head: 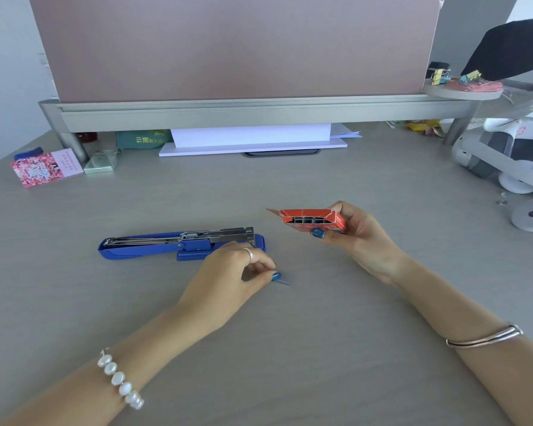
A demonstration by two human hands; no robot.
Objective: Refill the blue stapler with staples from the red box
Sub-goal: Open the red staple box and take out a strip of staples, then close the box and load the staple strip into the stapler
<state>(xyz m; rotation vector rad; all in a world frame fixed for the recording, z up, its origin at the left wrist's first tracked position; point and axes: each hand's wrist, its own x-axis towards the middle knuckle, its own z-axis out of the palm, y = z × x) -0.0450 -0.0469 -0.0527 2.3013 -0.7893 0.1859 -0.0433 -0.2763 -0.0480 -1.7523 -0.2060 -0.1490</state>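
Grey desk [305,348], pink partition on a metal riser at 12 o'clock, clutter pushed to the edges. Blue stapler [179,245] lies flat at centre-left, hinged fully open, bare metal magazine rail facing up. Right hand [356,233] holds the red box [313,221] off the desk at roughly 2 o'clock from the stapler, thumb under, fingers over, flap torn open toward the camera; dark staple strips show in rows inside. Left hand [237,272] sits just at the stapler's 5 o'clock, fingers curled, thumb and forefinger pinched on something thin and silvery, likely a staple strip [282,281], but mostly hidden and too small to confirm. Handling guess: box is thin card, light, crushes easily, so grip the side walls, not the open mouth. Strips are stiff but lightly bonded, snap if bent; pinch by the long sides and slide straight out. Stapler looks rigid with some weight, metal rail slick, sprung pusher likely to snap back; steady it by the blue base. Hard to make out: whether the rail already carries staples, where the pusher sits, how full the box is behind the front row. Both forearms cut off at the frame's bottom edge.
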